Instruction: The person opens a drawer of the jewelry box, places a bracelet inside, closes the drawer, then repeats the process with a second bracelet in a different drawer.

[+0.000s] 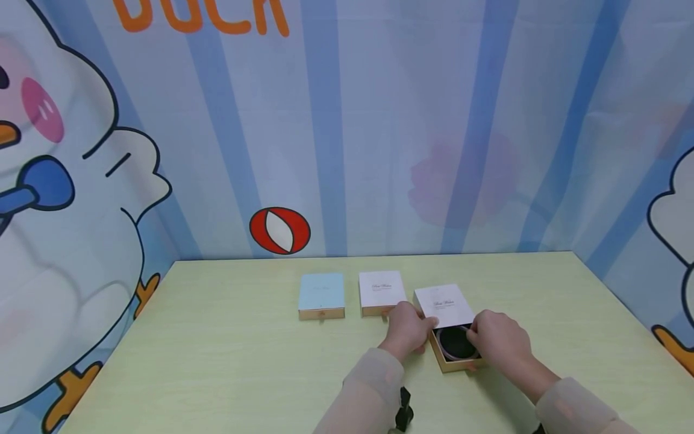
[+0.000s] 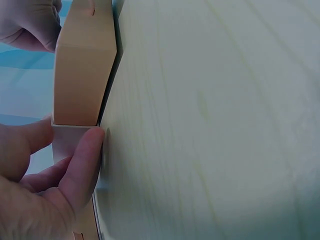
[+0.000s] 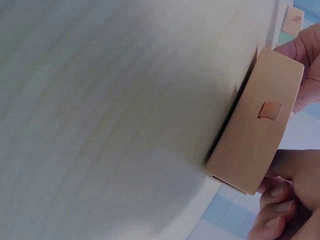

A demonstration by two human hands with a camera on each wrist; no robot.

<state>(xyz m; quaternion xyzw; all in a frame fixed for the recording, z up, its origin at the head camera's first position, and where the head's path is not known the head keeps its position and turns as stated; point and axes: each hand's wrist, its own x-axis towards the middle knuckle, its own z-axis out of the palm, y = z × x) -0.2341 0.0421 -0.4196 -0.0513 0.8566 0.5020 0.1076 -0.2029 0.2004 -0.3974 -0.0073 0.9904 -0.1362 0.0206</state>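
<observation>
A white-lidded drawer box (image 1: 444, 305) sits at the right of the row, its tan drawer (image 1: 459, 366) pulled out toward me. Inside lies a round dark object with a thin pale rim (image 1: 455, 343). My left hand (image 1: 408, 330) grips the box's sleeve at its left side, thumb at the top edge and fingers low along the wall, as the left wrist view shows. Over the drawer's right side, my right hand (image 1: 500, 342) has curled fingers and pinches at the round object's rim; its fingertips are partly hidden behind the drawer (image 3: 255, 125) in the right wrist view.
Left of the open box stand a second white box (image 1: 381, 289) and a light blue box (image 1: 321, 292), both with closed tan drawers. They rest on a pale wood-look table (image 1: 228, 343). A blue striped cartoon backdrop (image 1: 368, 132) rises behind the table's back edge.
</observation>
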